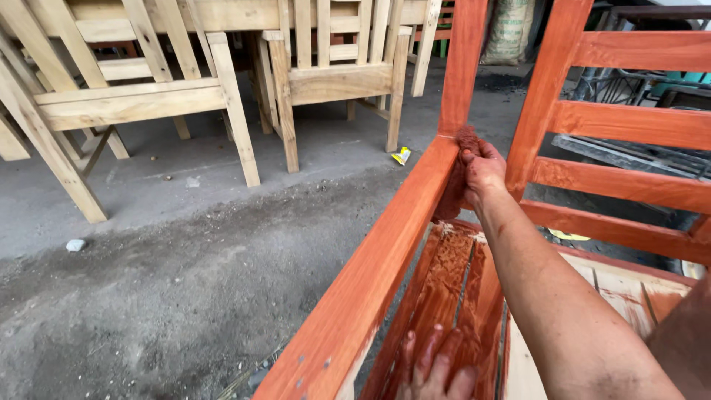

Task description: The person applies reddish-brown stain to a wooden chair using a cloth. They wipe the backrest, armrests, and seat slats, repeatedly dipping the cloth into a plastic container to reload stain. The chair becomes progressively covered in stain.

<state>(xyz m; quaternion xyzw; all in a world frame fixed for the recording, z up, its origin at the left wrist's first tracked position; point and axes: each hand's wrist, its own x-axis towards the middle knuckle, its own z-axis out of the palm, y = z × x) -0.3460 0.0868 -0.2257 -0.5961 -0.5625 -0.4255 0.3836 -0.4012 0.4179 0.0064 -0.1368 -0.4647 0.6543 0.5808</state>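
The right hand (481, 167) clenches a stained rag (453, 185) against the chair (385, 259) arm's corner; the left hand (437, 367) lies flat, gripping nothing, on the seat slats (452, 281). Arm, back rails and near slats are red-orange; the slats right of them remain bare.

Floor here is rough grey concrete (170, 281), pretty gritty with dust. Sitting right on it: a bunch of bare unfinished wooden chairs (148, 89) at the back, a small white stone (75, 244), and a crumpled yellow wrapper (401, 155).

One head-worn view looks down and forward — close over the orange-stained chair frame (415, 244), concrete floor (185, 259) beyond.
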